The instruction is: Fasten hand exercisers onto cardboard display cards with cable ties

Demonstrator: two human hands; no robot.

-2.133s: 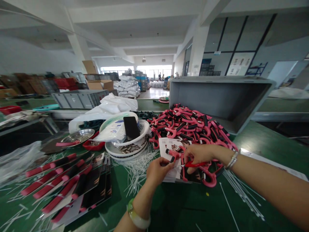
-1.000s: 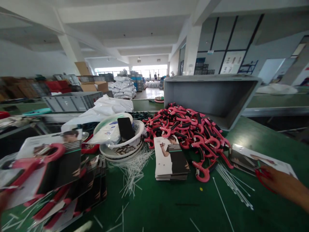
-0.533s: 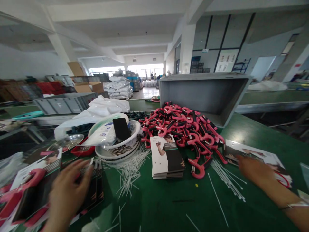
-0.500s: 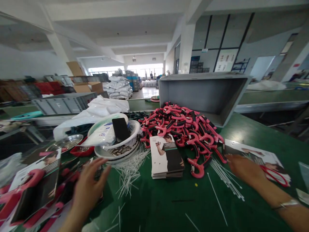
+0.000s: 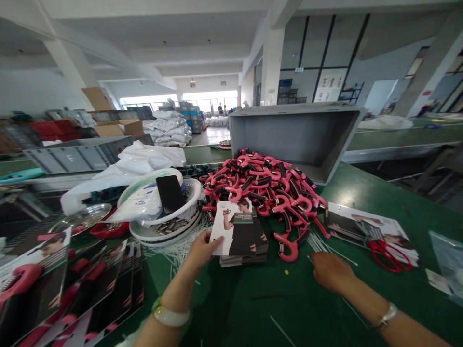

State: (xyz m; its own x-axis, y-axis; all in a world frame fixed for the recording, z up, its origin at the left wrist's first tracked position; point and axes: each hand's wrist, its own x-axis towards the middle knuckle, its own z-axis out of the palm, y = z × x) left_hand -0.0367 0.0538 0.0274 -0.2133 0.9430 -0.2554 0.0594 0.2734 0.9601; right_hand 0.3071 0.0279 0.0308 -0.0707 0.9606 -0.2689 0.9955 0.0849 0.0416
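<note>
My left hand (image 5: 203, 249) pinches the left edge of the top printed card (image 5: 240, 236), which is slightly shifted on its stack in the middle of the green table. My right hand (image 5: 331, 272) is closed over the near end of the white zip ties (image 5: 321, 246); what its fingers hold is hidden. Behind the stack lies a heap of pink and black hand grips (image 5: 267, 180). Red-handled scissors (image 5: 390, 255) rest on a second stack of cards (image 5: 369, 224) at the right. Cards with pink grips (image 5: 90, 289) overlap at the lower left.
A grey crate (image 5: 289, 140) lies on its side behind the heap. White baskets (image 5: 197, 193) hold metal parts, a plastic bag and a black phone (image 5: 170, 193). Beside them are a red dish (image 5: 108, 230) and a metal dish (image 5: 81, 217). A clear bag (image 5: 446, 260) lies far right.
My left hand has moved right from above the left-hand cards and taken hold of the top card. My right hand has moved left and nearer, away from the right card stack, and closed.
</note>
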